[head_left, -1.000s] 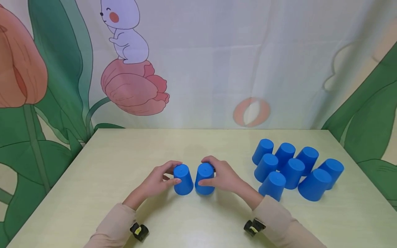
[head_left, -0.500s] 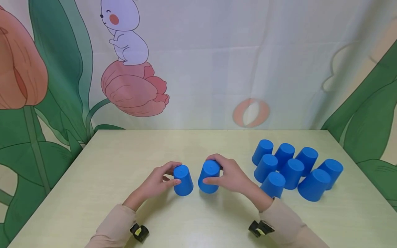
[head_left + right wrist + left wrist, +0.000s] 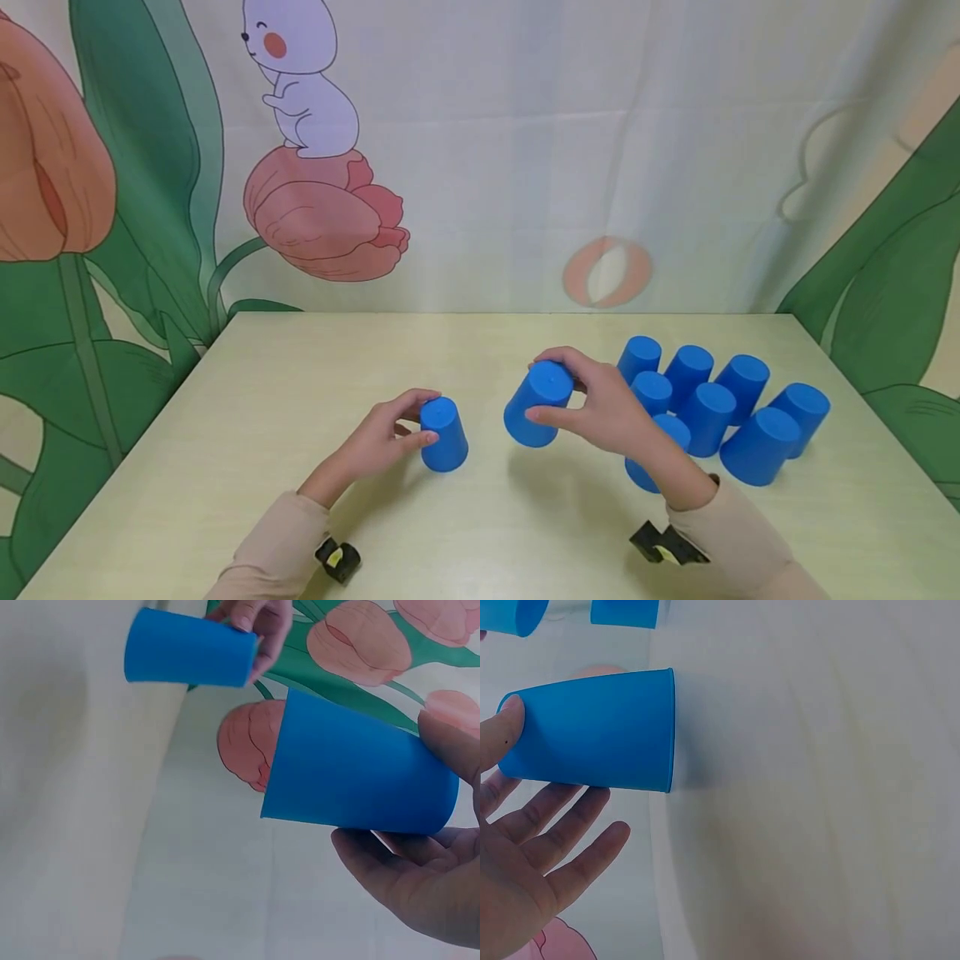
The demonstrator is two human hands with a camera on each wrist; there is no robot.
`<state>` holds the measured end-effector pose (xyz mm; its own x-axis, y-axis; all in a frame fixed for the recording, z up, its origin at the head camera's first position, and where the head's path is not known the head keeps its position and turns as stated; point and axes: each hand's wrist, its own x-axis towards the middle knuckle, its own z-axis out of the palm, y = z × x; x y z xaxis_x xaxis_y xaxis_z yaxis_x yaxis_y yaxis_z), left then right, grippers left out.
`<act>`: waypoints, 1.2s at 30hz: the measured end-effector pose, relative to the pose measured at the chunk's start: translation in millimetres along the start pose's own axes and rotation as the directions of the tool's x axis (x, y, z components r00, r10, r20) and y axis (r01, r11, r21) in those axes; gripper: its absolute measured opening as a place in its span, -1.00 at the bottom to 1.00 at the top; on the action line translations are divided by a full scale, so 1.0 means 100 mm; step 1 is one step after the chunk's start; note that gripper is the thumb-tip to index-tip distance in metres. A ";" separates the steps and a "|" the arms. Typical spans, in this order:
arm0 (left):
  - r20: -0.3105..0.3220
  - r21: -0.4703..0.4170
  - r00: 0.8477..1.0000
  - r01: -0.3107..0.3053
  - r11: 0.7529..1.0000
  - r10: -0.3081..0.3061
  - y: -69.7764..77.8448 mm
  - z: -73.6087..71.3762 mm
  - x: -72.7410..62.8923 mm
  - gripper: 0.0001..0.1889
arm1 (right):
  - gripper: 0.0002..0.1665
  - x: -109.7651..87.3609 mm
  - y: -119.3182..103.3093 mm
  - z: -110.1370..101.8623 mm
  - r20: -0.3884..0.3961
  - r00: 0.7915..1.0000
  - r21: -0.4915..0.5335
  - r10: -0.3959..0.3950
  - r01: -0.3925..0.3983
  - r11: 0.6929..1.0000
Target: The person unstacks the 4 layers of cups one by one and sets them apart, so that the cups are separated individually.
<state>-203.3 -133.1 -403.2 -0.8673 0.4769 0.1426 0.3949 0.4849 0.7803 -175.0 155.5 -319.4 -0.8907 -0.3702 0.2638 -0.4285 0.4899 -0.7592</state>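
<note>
Mid-table, my left hand (image 3: 382,442) pinches an upside-down blue cup (image 3: 446,442) near its closed end, thumb on the near side. In the left wrist view this cup (image 3: 592,731) stands with its rim down at the table, and the other fingers spread beside it. My right hand (image 3: 603,408) grips a second blue cup (image 3: 534,408), also mouth down and slightly tilted, raised over the table with its shadow below. The right wrist view has this lifted cup (image 3: 356,769) between thumb and fingers, apart from the left-hand cup (image 3: 191,646).
Several more upside-down blue cups (image 3: 708,421) stand grouped at the right of the pale table (image 3: 300,358), partly behind my right hand and forearm. A printed curtain (image 3: 480,167) hangs along the table's back edge. Each wrist carries a small black camera (image 3: 339,558).
My right hand has lifted its cup off the table and carried it right and away from the left cup, widening the gap. The left hand and its cup have stayed in place.
</note>
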 end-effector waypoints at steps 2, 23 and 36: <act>0.000 0.003 1.000 -0.001 1.000 0.001 0.00 0.00 0.01 -0.49 | -0.37 -0.02 0.00 -0.10 -0.015 1.000 -0.015 -0.017 0.017 1.000; 0.000 -0.002 1.000 -0.001 1.000 0.001 0.06 -0.01 0.02 -0.49 | -0.35 -0.41 0.06 -0.95 -0.156 0.987 -0.147 0.044 -0.068 0.987; -0.002 -0.003 1.000 -0.008 1.000 0.008 -0.01 0.00 0.03 -0.48 | -0.35 -0.63 0.26 -1.33 -0.220 0.973 -0.270 0.068 -0.128 0.954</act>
<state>-206.5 -131.9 -403.8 -0.8648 0.4792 0.1500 0.4007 0.4786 0.7812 -150.4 296.3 -276.7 -0.9294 -0.1535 0.3357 -0.3361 0.7279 -0.5976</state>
